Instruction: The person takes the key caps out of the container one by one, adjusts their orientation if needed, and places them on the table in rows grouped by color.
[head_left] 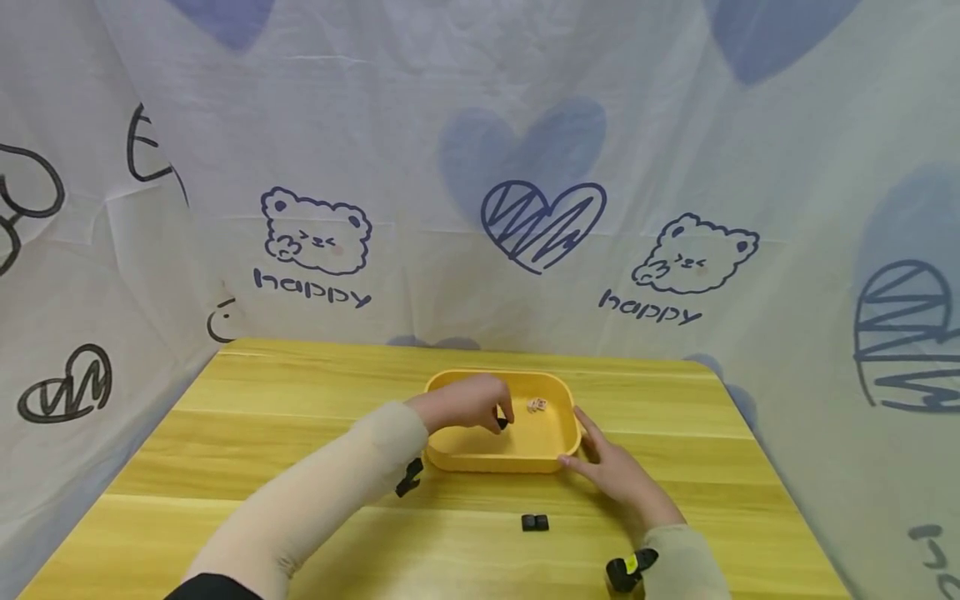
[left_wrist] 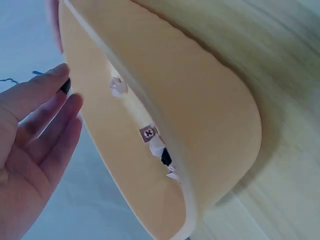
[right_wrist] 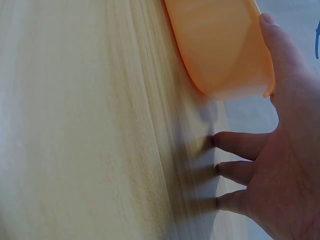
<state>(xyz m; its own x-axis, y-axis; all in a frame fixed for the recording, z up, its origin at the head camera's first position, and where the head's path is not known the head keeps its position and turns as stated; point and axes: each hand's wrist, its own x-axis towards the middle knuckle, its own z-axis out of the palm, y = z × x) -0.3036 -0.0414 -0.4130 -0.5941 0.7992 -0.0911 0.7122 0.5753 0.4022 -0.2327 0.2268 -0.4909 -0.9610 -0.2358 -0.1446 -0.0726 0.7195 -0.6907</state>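
Over the yellow plastic bin (head_left: 495, 464), my left hand (head_left: 468, 402) pinches a small black keycap (left_wrist: 66, 86) between thumb and fingertips. Inside the bin lie several pale keycaps (head_left: 536, 405); the left wrist view shows one pinkish keycap (left_wrist: 148, 133) with its cross-shaped stem socket up, and a black keycap (left_wrist: 166, 157) beside others. At the bin's right end, my right hand (head_left: 618, 475) touches the rim with its thumb and another finger, the fingers spread and mostly straight. Two black keycaps (head_left: 535, 522) sit side by side on the table in front of the bin.
The bin stands on a yellow wood-grain table (head_left: 300, 392). A white cloth (head_left: 427, 275) with printed hearts and bears hangs behind and along both sides. Black wrist cameras (head_left: 632, 570) are strapped to both forearms.
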